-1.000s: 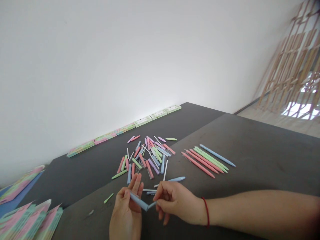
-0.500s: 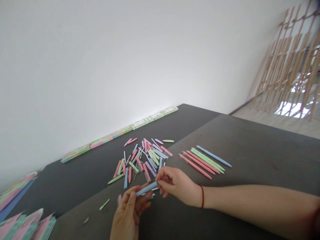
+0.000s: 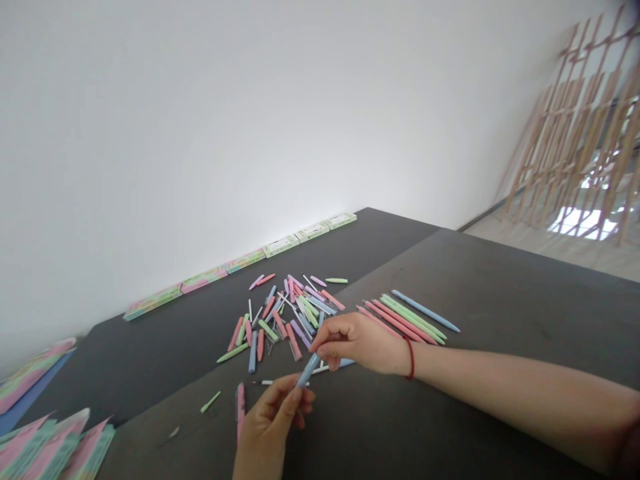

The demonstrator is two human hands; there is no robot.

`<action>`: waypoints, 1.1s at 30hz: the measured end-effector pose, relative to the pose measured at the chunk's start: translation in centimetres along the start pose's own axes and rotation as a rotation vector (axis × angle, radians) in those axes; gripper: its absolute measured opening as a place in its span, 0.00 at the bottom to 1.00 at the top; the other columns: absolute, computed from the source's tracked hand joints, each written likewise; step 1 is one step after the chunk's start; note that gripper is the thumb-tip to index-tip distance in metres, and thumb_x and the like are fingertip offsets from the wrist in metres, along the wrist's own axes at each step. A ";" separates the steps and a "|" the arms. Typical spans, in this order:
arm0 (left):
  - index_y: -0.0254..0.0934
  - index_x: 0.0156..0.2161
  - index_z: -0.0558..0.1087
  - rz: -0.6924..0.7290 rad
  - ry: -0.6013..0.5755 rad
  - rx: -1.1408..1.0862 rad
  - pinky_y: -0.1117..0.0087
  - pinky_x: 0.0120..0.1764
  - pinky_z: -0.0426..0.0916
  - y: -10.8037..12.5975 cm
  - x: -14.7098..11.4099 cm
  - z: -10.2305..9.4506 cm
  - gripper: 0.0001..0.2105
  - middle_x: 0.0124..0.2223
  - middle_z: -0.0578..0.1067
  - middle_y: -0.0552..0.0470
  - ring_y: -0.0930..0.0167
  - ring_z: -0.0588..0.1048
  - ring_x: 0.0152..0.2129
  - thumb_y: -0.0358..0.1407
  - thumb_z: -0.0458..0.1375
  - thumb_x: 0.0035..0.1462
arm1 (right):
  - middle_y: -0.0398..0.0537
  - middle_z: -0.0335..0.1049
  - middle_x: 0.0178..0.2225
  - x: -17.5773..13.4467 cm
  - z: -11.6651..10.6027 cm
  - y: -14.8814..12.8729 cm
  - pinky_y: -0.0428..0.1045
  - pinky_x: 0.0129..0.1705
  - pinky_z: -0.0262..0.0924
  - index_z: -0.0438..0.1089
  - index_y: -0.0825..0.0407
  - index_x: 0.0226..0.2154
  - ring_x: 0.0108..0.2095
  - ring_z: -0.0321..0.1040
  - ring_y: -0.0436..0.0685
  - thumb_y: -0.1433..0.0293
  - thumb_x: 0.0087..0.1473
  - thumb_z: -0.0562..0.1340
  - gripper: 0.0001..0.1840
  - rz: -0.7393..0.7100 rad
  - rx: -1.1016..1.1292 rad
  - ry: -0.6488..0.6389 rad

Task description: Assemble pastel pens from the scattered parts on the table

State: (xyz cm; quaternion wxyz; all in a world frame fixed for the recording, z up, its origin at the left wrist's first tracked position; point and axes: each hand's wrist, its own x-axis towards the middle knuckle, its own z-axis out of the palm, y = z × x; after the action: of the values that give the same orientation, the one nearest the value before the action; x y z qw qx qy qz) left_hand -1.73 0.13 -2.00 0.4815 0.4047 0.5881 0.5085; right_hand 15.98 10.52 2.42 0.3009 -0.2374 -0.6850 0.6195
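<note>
My left hand, closed, holds the lower end of a blue pen barrel between thumb and fingers. The barrel slants up to my right hand, whose fingers are pinched at its upper end; any small part inside that pinch is hidden. Under the right hand, a blue pen piece lies partly covered on the table. A thin white refill rests just behind the left hand, and a pink pen barrel lies to its left. Beyond the hands spreads a pile of loose pen parts in pink, green, blue and purple.
Several whole-looking pens in pink, green and blue lie side by side right of the pile. Flat boxes line the wall edge of the dark table. Packets sit at lower left, near a small green piece.
The blue barrel has gone from nearly level to steeply slanted. My right hand has risen slightly, and my left hand has shifted right, uncovering more of the pink barrel.
</note>
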 end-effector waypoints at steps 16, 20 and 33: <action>0.39 0.35 0.73 0.064 0.017 0.197 0.69 0.43 0.66 0.4 -0.4 0.4 0.12 0.36 0.80 0.51 0.66 0.75 0.37 0.45 0.59 0.50 | 0.48 0.68 0.35 -0.6 -0.5 -0.1 0.46 0.35 0.62 0.66 0.55 0.44 0.32 0.66 0.50 0.68 0.58 0.53 0.13 -0.200 -0.619 -0.109; 0.39 0.37 0.72 0.078 -0.021 0.264 0.68 0.44 0.66 0.1 -0.2 0.0 0.14 0.39 0.79 0.49 0.65 0.75 0.40 0.46 0.57 0.50 | 0.54 0.67 0.39 -0.7 -1.3 0.2 0.51 0.41 0.59 0.67 0.57 0.39 0.42 0.64 0.60 0.64 0.48 0.63 0.16 -0.184 -1.166 -0.172; 0.41 0.34 0.71 0.196 0.003 0.410 0.69 0.42 0.67 -0.1 -0.6 0.4 0.13 0.37 0.79 0.51 0.66 0.76 0.37 0.48 0.53 0.53 | 0.43 0.67 0.26 -2.9 -3.5 -0.5 0.45 0.29 0.51 0.64 0.52 0.32 0.27 0.63 0.51 0.68 0.51 0.57 0.05 0.086 -1.096 -0.142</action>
State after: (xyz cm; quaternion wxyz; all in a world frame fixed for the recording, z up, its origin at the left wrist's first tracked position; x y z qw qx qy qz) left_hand -1.20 -0.34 -2.03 0.3367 0.5485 0.6375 0.4235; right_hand 20.52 10.94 2.78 0.0607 -0.3448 -0.9154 0.1986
